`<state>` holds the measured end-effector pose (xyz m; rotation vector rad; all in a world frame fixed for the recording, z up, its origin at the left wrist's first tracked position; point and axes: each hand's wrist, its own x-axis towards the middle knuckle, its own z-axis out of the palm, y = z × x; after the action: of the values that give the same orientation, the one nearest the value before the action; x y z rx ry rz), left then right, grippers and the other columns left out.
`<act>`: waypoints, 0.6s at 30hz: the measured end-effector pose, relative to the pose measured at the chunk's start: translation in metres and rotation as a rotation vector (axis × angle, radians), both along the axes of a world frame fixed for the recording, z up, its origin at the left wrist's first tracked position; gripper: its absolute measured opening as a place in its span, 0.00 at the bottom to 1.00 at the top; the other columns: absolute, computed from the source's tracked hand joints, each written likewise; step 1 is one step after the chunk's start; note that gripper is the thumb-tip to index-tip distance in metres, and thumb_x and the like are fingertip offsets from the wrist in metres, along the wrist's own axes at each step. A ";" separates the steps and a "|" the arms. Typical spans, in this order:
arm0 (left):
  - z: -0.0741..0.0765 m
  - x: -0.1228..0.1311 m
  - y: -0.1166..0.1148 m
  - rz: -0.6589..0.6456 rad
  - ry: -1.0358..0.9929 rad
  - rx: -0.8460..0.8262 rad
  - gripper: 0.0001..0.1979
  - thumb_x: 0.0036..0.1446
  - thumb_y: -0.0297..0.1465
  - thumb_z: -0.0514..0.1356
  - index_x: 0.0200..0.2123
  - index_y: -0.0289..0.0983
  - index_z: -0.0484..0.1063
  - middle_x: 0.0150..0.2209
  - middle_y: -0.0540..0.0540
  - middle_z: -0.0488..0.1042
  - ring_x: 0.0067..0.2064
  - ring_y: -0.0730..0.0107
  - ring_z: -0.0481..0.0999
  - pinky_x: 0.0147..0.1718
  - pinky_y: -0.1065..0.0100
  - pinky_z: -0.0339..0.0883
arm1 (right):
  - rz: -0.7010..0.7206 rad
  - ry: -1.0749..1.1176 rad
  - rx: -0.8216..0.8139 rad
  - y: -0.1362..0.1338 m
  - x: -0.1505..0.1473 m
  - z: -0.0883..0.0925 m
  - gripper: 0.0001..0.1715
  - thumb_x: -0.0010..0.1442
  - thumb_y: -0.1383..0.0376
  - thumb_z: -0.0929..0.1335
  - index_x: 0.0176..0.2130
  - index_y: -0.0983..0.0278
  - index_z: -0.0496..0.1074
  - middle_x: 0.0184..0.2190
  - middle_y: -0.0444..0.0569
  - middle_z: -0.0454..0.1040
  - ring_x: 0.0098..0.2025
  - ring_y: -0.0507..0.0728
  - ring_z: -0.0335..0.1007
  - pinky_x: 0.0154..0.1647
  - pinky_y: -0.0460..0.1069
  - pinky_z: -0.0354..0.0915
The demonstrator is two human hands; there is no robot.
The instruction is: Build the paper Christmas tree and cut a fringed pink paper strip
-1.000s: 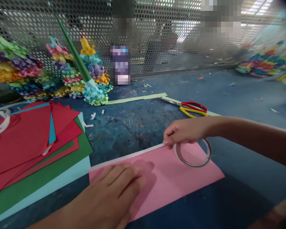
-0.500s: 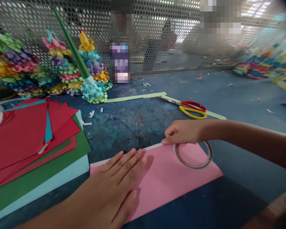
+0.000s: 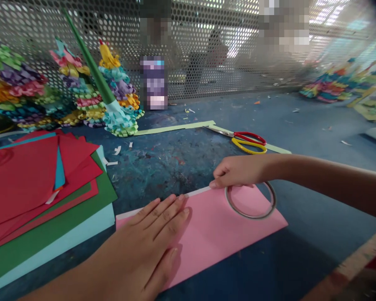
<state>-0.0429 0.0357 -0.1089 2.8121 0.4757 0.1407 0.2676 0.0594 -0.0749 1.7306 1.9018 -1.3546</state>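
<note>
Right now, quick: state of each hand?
Left hand: open, laid flat on the rectangular pink paper sheet.
Right hand: closed, holding the thin round grey-rimmed tape roll, thumb at the narrow white strip.

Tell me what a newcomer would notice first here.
The bright pink sheet, front and centre beneath the left hand, comes first. Next, the tall green cone stands at back left among frilly paper pieces. Scissors with red and yellow handles lie beyond the right hand.
</note>
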 end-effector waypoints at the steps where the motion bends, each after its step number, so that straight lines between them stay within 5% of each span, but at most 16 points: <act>1: -0.001 0.000 0.000 0.002 -0.001 0.001 0.30 0.68 0.35 0.46 0.70 0.49 0.39 0.70 0.50 0.51 0.68 0.59 0.57 0.65 0.58 0.52 | -0.002 -0.010 0.002 0.000 -0.001 0.000 0.29 0.60 0.42 0.64 0.23 0.62 0.61 0.18 0.39 0.57 0.20 0.48 0.54 0.18 0.45 0.50; 12: -0.005 0.001 -0.002 0.027 0.010 0.019 0.29 0.68 0.36 0.45 0.70 0.47 0.44 0.69 0.50 0.52 0.67 0.58 0.58 0.64 0.56 0.52 | 0.011 -0.221 0.070 0.000 -0.014 0.014 0.28 0.59 0.44 0.65 0.22 0.63 0.63 0.20 0.41 0.60 0.21 0.50 0.54 0.20 0.48 0.48; 18: -0.005 0.001 -0.001 0.009 -0.006 0.032 0.30 0.68 0.35 0.46 0.70 0.48 0.42 0.70 0.51 0.52 0.67 0.59 0.59 0.64 0.59 0.54 | -0.128 0.227 -0.182 -0.006 0.026 0.006 0.27 0.61 0.45 0.65 0.25 0.62 0.61 0.13 0.35 0.54 0.17 0.48 0.48 0.21 0.45 0.51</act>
<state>-0.0423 0.0351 -0.1142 2.8400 0.4890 0.1603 0.2937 0.0539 -0.0691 1.6955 1.7351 -1.7795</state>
